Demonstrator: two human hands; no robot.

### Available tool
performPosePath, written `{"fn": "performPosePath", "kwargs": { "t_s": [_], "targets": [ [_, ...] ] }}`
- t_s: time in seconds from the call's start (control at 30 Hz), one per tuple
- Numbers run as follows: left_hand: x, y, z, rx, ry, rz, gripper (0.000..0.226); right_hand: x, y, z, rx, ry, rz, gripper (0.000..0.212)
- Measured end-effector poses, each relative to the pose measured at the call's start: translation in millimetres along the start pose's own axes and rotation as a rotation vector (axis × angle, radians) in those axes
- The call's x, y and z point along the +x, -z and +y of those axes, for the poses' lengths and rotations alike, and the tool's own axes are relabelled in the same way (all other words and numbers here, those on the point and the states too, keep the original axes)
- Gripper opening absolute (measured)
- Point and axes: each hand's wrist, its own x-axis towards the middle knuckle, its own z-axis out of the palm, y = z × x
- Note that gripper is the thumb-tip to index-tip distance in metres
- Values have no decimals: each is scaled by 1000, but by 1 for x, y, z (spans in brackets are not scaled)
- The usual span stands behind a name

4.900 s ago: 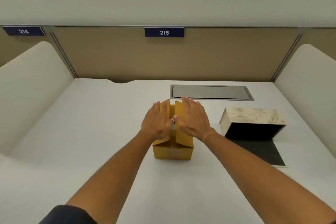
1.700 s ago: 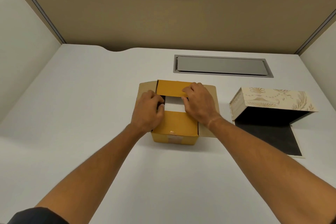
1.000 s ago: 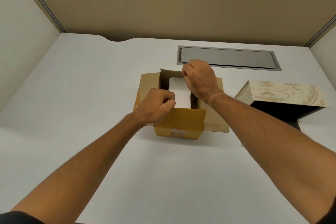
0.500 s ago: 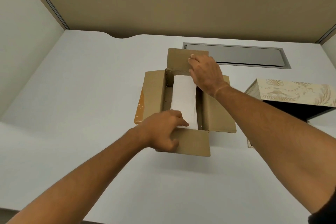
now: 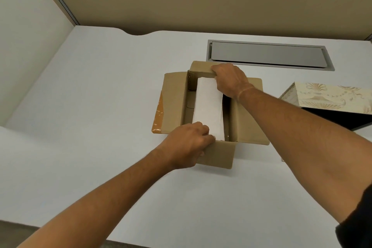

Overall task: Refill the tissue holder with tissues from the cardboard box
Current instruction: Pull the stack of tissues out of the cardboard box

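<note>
tissues [image 5: 209, 106] lie as one white stack inside the box [image 5: 211, 155], which sits mid-desk [image 5: 90, 86] with all four flaps folded out flat, likely so nothing blocks a straight lift. the stack runs from 12 to 6 o'clock in the box, with bare cardboard floor showing along its 9 o'clock side.

the left hand [image 5: 187, 145] is at the stack's 6 o'clock end, fingers curled over the near edge of the box and pressed against the paper. the right hand [image 5: 229, 80] is at the 12 o'clock end, fingers hooked down behind the stack. each hand looks closed on its end, though how far the fingertips reach under cannot be told. holding both ends probably keeps the loose sheets together as a block.

the holder [image 5: 332, 96] waits at 3 o'clock of the box, well apart, its patterned shell tipped up and the dark inside open toward the person, ready for loading. the stack has not yet left the box.
</note>
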Motion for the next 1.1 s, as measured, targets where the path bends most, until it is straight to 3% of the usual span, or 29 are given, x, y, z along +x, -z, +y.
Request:
{"fn": "performPosePath", "kwargs": {
  "t_s": [0.33,0.8,1.1],
  "targets": [
    [6,-9,1,-19,3,111,35,5,-3,0,-16,-9,-58,29],
    [5,-8,-3,-46,-27,110,34,-1,1,-3,22,-13,-57,31],
    [5,-1,-15,-151,72,69,50,-22,-1,-6,103,-3,160,32]
  ]
}}
